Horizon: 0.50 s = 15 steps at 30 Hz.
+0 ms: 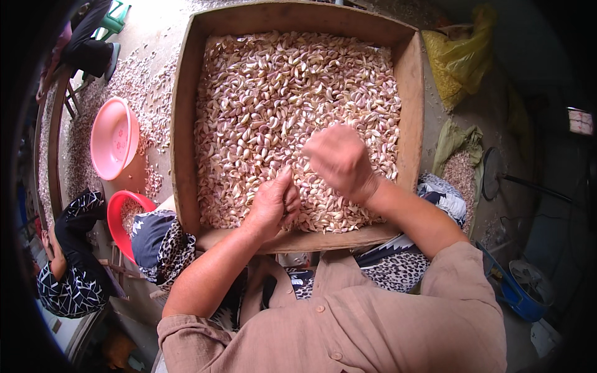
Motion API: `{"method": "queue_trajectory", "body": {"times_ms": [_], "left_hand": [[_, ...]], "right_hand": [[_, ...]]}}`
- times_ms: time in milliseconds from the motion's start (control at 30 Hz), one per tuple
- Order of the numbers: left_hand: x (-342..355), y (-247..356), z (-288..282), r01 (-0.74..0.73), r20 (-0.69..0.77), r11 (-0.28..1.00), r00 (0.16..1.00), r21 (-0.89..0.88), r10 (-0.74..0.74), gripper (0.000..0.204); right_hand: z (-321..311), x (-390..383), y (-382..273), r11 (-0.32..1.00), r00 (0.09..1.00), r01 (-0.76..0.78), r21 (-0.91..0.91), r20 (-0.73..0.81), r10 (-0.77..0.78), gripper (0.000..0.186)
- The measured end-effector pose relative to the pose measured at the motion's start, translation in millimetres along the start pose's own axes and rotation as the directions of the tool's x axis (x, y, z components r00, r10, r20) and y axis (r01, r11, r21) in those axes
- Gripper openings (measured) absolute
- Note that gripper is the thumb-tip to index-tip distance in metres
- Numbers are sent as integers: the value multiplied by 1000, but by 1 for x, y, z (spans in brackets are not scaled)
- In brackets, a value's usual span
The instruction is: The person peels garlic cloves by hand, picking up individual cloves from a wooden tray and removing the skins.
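A deep wooden tray [410, 118] in front of me holds a thick spread of garlic cloves [280, 99], whitish with purple-pink skins. Over the near middle of the cloves, my left hand [273, 200] is closed, its thumb pressed against the curled fingers. Slightly farther off and to the right, my right hand [341, 159] is bent into a fist above the cloves, a little blurred by motion. What either hand holds, if anything, is hidden by the fingers.
Left of the tray are a pink basin [115, 138] and a red basin [129, 219] with cloves inside. Cloves litter the floor. A yellow sack [457, 65] and a green sack [463, 149] lie right. A person in a patterned top [71, 289] sits left; another is at upper left.
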<state>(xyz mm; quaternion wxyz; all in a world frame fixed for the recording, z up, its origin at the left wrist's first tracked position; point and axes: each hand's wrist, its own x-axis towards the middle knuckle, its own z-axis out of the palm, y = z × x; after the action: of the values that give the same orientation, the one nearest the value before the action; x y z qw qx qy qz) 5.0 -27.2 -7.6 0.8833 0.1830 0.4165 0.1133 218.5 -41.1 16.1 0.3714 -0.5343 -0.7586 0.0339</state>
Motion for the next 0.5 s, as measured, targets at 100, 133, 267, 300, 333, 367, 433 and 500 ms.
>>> {"method": "queue_trajectory", "body": {"times_ms": [100, 133, 267, 300, 333, 367, 433, 500], "left_hand": [[-4, 2, 6, 10, 5, 998, 1000, 55, -11, 56], [-3, 1, 4, 14, 31, 998, 999, 67, -16, 56], [-6, 5, 10, 24, 38, 996, 999, 86, -27, 54], [-6, 5, 10, 23, 48, 996, 998, 82, -27, 54], [-6, 5, 8, 22, 54, 996, 998, 83, -27, 54], [-5, 4, 6, 21, 60, 996, 998, 85, -26, 53], [-5, 3, 4, 29, 66, 995, 997, 92, -35, 53], [-6, 5, 7, 48, 64, 993, 996, 104, -55, 55]], "right_hand": [[-13, 10, 44, 921, 950, -295, -255, 24, 311, 7], [-18, 10, 58, 869, 910, -390, -303, 15, 414, 6], [-18, 0, 99, 794, 864, -449, -410, 30, 503, 10], [-16, -4, 104, 796, 868, -442, -413, 29, 496, 13], [-13, -2, 103, 789, 873, -426, -444, 29, 487, 14], [-9, 0, 101, 779, 877, -409, -475, 29, 479, 15], [-3, 2, 102, 746, 866, -408, -526, 36, 499, 17], [0, 2, 105, 744, 878, -390, -543, 27, 479, 13]]}}
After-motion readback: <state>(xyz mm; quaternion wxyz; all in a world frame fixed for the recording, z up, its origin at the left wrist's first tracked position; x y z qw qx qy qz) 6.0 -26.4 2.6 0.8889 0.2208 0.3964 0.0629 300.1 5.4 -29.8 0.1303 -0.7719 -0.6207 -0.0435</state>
